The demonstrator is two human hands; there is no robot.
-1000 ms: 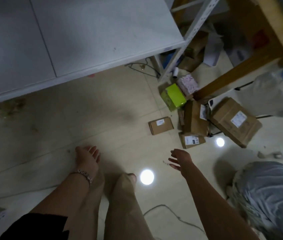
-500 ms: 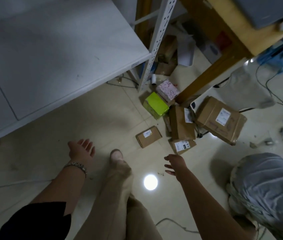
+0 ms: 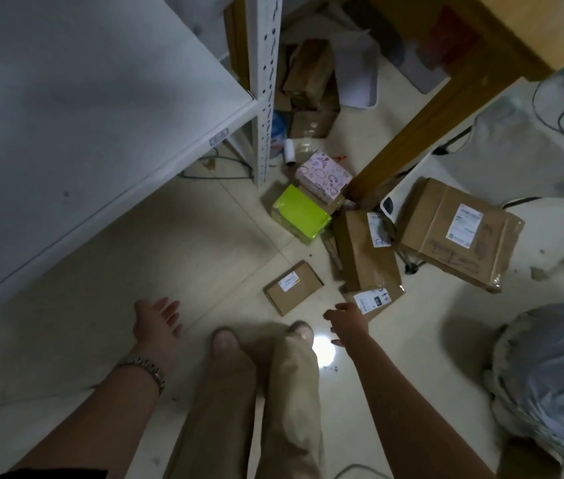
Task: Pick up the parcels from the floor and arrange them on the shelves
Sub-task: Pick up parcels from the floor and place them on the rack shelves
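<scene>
From the head view, both hands are empty: the left hand (image 3: 156, 319) hangs with its fingers loosely spread above the floor (image 3: 170, 243), and the right hand (image 3: 346, 323) reaches forward, fingers apart, just short of a flat labelled parcel (image 3: 377, 300). Nothing is gripped yet. The parcels all lie on the floor in a loose heap by the shelf upright (image 3: 266, 81) and a wooden table leg (image 3: 422, 126) — a small brown parcel (image 3: 293, 286), an upright brown parcel (image 3: 365, 257), a large taped carton (image 3: 456, 233), a lime-green box (image 3: 301, 214) and a pink patterned box (image 3: 323, 176). The white shelf board (image 3: 83, 115) shows no parcels (only this one board is in view), so I judge nearly all the work remains — starting with a pickup.
</scene>
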